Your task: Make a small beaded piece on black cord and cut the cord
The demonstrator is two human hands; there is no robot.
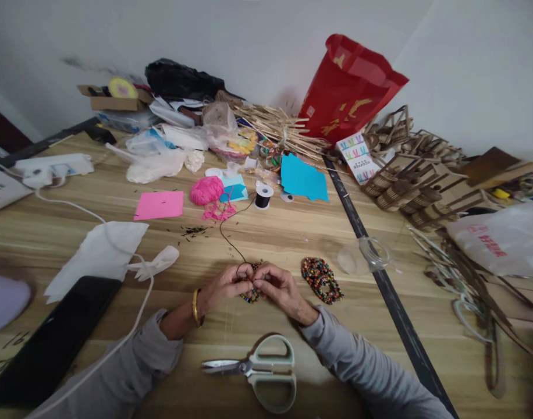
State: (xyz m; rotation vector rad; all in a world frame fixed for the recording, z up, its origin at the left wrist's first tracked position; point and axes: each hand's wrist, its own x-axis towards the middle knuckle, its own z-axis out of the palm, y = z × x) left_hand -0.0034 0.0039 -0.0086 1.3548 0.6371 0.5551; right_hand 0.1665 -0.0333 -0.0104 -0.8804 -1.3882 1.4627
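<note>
1. Step in hand, as I judge it: threading or knotting beads. Both hands meet at lower centre of the frame over a small beaded piece (250,294).
2. Left hand (226,285): fingertips pressed together on the left edge of the beaded piece, pinching it. Gold bangle (195,307) on the wrist; grey sleeve pushed back, forearm coming in from lower left.
3. Right hand (279,285): fingers curled, tips pinched on the right side of the same piece, touching the left hand's fingers. Whether a needle is held is too small to tell.
4. Black thread (226,233) runs from the hands up the frame to a black spool (263,196) standing upright at centre.
5. Beaded piece sits just above the table (292,233), between both grips, partly hidden by the fingers.
6. A finished-looking beaded mat (321,280) lies just right of the right hand, apart from it.
7. Scissors (260,368) lie closed at bottom centre, near the wrists and untouched.
8. Next move, by my reading, calls for fine fingertip control: thread taut, beads not allowed to slip.
9. Pink yarn ball (206,190) at centre-left, well apart.
</note>
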